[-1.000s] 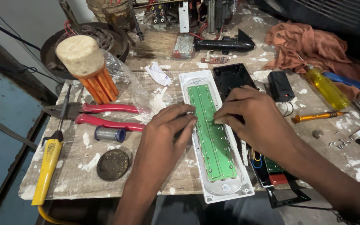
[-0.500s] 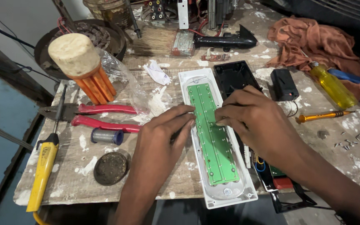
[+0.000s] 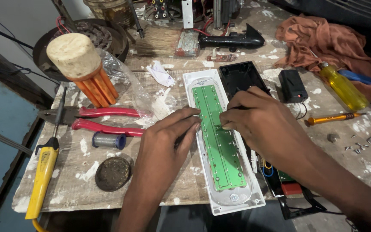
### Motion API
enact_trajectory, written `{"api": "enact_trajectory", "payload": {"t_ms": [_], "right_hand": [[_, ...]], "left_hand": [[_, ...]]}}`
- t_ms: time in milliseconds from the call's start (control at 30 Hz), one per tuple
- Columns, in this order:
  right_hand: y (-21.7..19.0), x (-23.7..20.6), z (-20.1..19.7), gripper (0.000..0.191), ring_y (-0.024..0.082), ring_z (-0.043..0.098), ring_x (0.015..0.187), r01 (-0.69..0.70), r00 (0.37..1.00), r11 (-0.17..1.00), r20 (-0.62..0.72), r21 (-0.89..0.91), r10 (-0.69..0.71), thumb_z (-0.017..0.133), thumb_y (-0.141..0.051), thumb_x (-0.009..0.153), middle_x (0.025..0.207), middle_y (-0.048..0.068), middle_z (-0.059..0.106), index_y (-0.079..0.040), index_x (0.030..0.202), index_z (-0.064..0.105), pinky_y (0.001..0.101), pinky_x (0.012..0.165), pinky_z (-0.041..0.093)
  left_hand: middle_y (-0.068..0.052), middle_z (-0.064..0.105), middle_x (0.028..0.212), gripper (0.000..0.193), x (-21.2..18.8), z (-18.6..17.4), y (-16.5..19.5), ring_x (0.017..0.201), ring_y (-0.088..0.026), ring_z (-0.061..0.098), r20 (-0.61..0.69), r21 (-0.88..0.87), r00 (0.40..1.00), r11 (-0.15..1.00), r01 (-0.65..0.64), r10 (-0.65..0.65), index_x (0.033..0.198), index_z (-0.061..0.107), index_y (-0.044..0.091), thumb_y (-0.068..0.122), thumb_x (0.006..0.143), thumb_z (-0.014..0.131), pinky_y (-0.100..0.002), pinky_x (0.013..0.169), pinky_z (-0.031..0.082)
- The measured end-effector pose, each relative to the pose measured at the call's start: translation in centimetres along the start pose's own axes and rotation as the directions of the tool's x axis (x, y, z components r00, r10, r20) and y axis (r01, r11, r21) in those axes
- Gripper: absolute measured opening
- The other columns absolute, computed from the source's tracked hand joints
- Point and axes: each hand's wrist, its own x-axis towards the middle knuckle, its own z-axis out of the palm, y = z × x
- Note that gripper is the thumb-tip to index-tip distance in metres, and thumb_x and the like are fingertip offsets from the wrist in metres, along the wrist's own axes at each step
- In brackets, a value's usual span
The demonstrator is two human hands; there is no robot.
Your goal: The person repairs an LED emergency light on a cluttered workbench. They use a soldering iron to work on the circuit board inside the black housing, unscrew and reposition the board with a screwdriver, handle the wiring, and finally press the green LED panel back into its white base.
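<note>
Both hands have barely shifted: the left hand [image 3: 168,137] and right hand [image 3: 258,120] press fingertips on the green circuit board [image 3: 217,137] inside its white tray [image 3: 232,202] on the desk [image 3: 78,172].

A: What colours lie on the worktop [image 3: 121,189]?

B: It is pale grey wood flecked with white splashes. A green circuit board [image 3: 219,141] with thin lighter lines along it sits in a white tray [image 3: 241,205].

A: And the tools?

B: The pliers [image 3: 104,119] have red handles. The soldering iron [image 3: 43,172] is yellow with a black stem. A small screwdriver [image 3: 329,119] is orange.

A: Anything else?

B: A rust-brown cloth [image 3: 323,41], a clear yellow bottle [image 3: 342,87], a black box [image 3: 293,85], and orange sticks [image 3: 96,88] under a cream cap.
</note>
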Motion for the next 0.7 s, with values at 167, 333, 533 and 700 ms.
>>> {"api": "enact_trajectory", "payload": {"t_ms": [167, 333, 533, 700], "right_hand": [[-0.2, 0.3, -0.2, 0.017, 0.025, 0.064, 0.086, -0.022, 0.998, 0.999, 0.052, -0.030, 0.023, 0.077, -0.008, 0.076, 0.093, 0.009, 0.071, -0.004, 0.092, 0.081, 0.0383, 0.076, 0.054], [-0.6, 0.4, -0.6, 0.019, 0.026, 0.064, 0.090, 0.030, 0.997, 0.994, 0.078, -0.104, -0.022, 0.073, -0.002, 0.074, 0.094, 0.007, 0.071, -0.006, 0.091, 0.080, 0.0397, 0.079, 0.054], [-1.0, 0.5, -0.8, 0.022, 0.026, 0.064, 0.091, 0.052, 0.995, 0.986, 0.098, -0.159, -0.036, 0.072, -0.002, 0.074, 0.095, 0.008, 0.070, -0.006, 0.095, 0.080, 0.0403, 0.080, 0.054], [-1.1, 0.6, -0.9, 0.021, 0.027, 0.064, 0.091, 0.019, 0.992, 0.987, 0.130, -0.157, 0.001, 0.072, -0.003, 0.074, 0.095, 0.008, 0.069, -0.007, 0.093, 0.080, 0.0408, 0.081, 0.054]], "left_hand": [[-0.013, 0.076, 0.120, 0.022, -0.1, 0.0, -0.1, 0.109, -0.029, 0.075, 0.015, -0.003, 1.000, 1.000, 0.023, -0.023, 0.110, 0.076, 0.000, 0.007, 0.091, 0.070, -0.036, 0.090, 0.059], [-0.014, 0.075, 0.120, 0.022, -0.2, 0.2, -0.1, 0.109, -0.029, 0.074, 0.004, 0.008, 1.000, 1.000, 0.014, -0.014, 0.111, 0.077, 0.000, 0.007, 0.091, 0.071, -0.036, 0.092, 0.058], [-0.016, 0.069, 0.129, 0.019, -0.3, 0.5, -0.1, 0.132, -0.037, 0.056, 0.047, 0.139, 0.990, 0.980, -0.141, 0.135, 0.105, 0.082, 0.008, 0.013, 0.088, 0.075, -0.049, 0.107, 0.046], [-0.015, 0.058, 0.140, 0.021, -0.6, 0.4, 0.1, 0.140, -0.040, 0.040, 0.108, 0.152, 0.983, 0.975, -0.161, 0.145, 0.106, 0.081, 0.010, 0.021, 0.089, 0.074, -0.054, 0.113, 0.035]]}}
